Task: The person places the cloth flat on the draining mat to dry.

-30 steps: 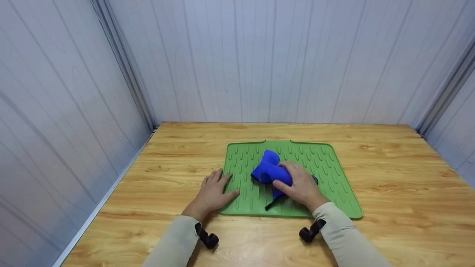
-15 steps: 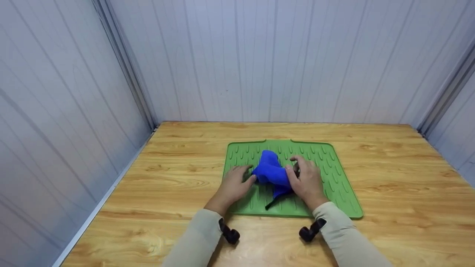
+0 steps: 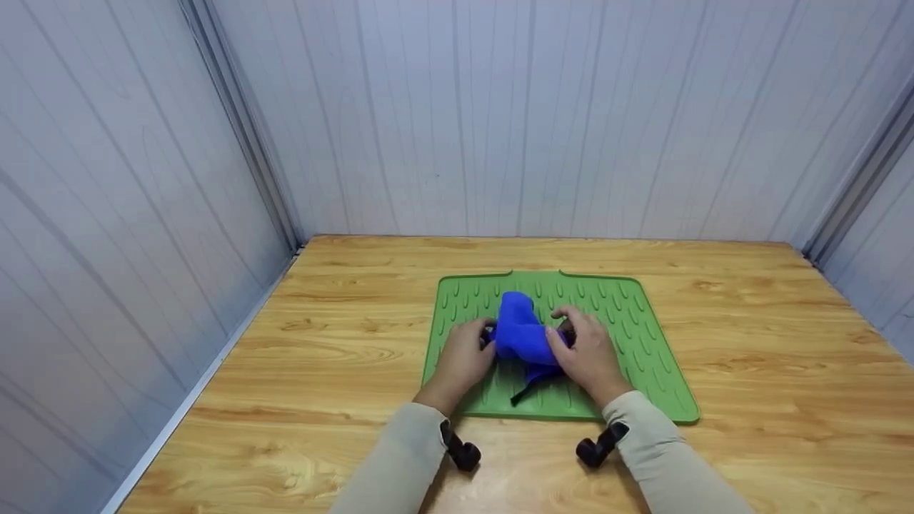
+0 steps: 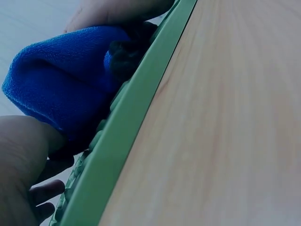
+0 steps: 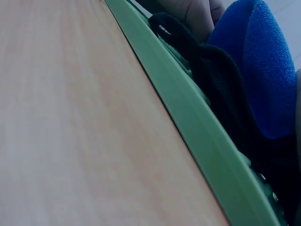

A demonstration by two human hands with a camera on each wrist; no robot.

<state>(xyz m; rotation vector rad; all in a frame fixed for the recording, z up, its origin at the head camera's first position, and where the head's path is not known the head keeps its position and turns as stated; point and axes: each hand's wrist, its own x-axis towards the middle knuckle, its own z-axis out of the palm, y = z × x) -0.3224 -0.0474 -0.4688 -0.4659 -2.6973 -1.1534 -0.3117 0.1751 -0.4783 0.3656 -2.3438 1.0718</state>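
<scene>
A crumpled blue terry cloth (image 3: pixel 526 339) with dark edging lies bunched on a green ridged mat (image 3: pixel 457 300). My left hand (image 3: pixel 464 355) pinches its left side, thumb in front and forefinger behind. In the left wrist view the other fingers (image 4: pixel 47 190) of that hand spread loosely over the mat. On the right side my right hand (image 3: pixel 589 355) grips the cloth, its thumb on the blue front and its fingers bent over the back. A black loop (image 5: pixel 164 28) trails from the cloth toward the mat's near edge; the cloth's underside is hidden.
The mat lies on a wood-grain table (image 3: pixel 343 314), its raised rim toward me. Pale panel walls (image 3: pixel 493 143) stand behind and at both sides. Each wrist wears a small black camera mount.
My left hand has moved right from the mat's left edge to the cloth and taken hold of it. The right hand has shifted its fingers; the cloth's left part has folded slightly.
</scene>
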